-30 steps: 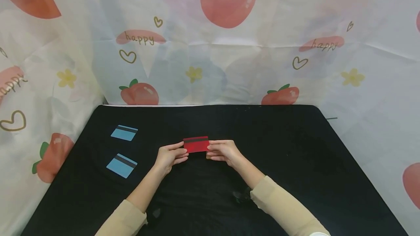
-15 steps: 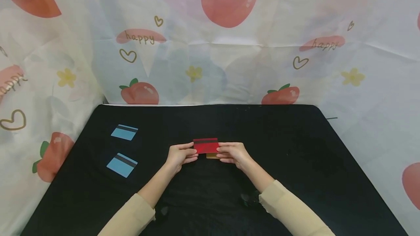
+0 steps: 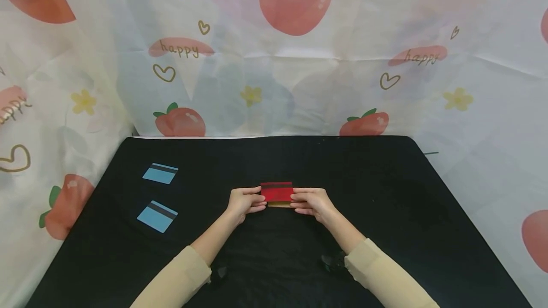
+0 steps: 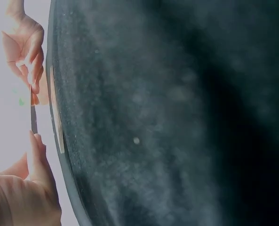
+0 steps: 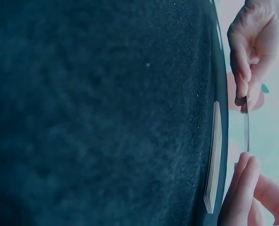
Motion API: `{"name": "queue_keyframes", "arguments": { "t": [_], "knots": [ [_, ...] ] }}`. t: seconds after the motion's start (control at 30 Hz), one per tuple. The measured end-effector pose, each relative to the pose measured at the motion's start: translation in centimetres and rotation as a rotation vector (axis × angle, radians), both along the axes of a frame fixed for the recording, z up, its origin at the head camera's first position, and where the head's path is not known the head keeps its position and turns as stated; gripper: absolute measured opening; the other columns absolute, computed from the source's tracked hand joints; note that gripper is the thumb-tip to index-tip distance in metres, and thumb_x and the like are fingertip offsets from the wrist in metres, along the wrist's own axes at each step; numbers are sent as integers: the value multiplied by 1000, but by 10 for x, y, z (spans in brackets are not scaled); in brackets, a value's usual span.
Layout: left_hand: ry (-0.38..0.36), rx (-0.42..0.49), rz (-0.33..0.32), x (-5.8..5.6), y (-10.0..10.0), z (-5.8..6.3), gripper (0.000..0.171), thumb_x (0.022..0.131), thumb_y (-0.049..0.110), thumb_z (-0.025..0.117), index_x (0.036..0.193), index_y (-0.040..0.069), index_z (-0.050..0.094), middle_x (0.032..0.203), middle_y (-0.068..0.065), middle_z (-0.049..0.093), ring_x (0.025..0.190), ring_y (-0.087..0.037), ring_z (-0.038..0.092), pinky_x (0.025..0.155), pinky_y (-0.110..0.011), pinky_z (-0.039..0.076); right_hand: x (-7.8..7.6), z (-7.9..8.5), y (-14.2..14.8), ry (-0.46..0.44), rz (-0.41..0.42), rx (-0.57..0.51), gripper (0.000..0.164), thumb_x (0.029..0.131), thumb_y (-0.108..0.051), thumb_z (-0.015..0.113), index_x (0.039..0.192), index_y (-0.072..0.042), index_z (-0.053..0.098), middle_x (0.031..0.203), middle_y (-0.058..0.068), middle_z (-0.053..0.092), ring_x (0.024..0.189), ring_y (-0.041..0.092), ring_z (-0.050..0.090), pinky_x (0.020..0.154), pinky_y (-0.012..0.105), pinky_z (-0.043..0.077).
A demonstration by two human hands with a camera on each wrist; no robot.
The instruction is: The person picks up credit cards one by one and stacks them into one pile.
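A red card [image 3: 277, 192] with a dark stripe is held level with its long side across the head view. My left hand [image 3: 245, 203] pinches its left end, and my right hand [image 3: 313, 203] pinches its right end. Seen edge-on in the right wrist view, the card [image 5: 247, 129] is apart from the table. A thin stack of cards [image 5: 213, 160] lies on the cloth below it. From the head, only a yellow strip of that stack [image 3: 279, 205] shows under the red card's near edge.
Two blue cards with dark stripes lie on the left of the black table, one farther back [image 3: 160, 174] and one nearer [image 3: 157, 216]. A fruit-printed curtain [image 3: 274, 84] hangs behind the table. Small dark objects [image 3: 333, 263] show near the sleeves.
Both hands have carried the red card to the right and slightly nearer. More of the yellow stack now shows beneath it. The blue cards have stayed put.
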State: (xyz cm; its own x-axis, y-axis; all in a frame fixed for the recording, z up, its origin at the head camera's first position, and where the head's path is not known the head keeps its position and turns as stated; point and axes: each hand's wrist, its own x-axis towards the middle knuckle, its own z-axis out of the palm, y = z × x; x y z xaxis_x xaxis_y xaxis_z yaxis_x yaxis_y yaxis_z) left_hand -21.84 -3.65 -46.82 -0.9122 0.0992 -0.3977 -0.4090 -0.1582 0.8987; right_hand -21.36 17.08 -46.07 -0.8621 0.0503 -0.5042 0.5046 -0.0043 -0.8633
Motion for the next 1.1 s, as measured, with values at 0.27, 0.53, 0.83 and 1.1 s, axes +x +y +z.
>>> {"name": "queue_keyframes", "arguments": {
  "t": [0.27, 0.53, 0.83, 1.1],
  "knots": [
    [-26, -34, -11, -1, 7, 0, 40, 79, -13, 60, 118, -6, 58, 88, -20, 67, 66, -19, 68, 62, -32, 57, 2, -3, 7, 7, 11, 8, 35, 85, -2, 61, 120, 4, 57, 94, 12, 69, 68, 18, 68, 61, 30, 57],
    [-53, -62, -51, -5, 12, -1, 37, 79, -11, 62, 115, -6, 60, 85, -19, 68, 62, -17, 67, 62, -31, 57, 5, -3, 13, 23, 32, 45, 34, 85, -2, 61, 118, 6, 58, 94, 14, 69, 66, 18, 68, 59, 28, 57],
    [-52, -81, -87, -7, 15, -5, 35, 80, -10, 61, 115, -8, 59, 84, -19, 68, 62, -17, 67, 62, -31, 57, 5, -4, 13, 24, 23, 96, 29, 85, -2, 61, 113, 5, 61, 89, 13, 69, 60, 16, 67, 54, 27, 56],
    [-59, -124, -110, -11, 16, -5, 34, 79, -9, 62, 113, -8, 60, 82, -18, 68, 56, -14, 65, 58, -29, 57, 4, -4, 14, 23, 32, 132, 27, 85, -3, 61, 110, 5, 62, 83, 11, 70, 56, 13, 65, 52, 25, 55]
  ]
}}
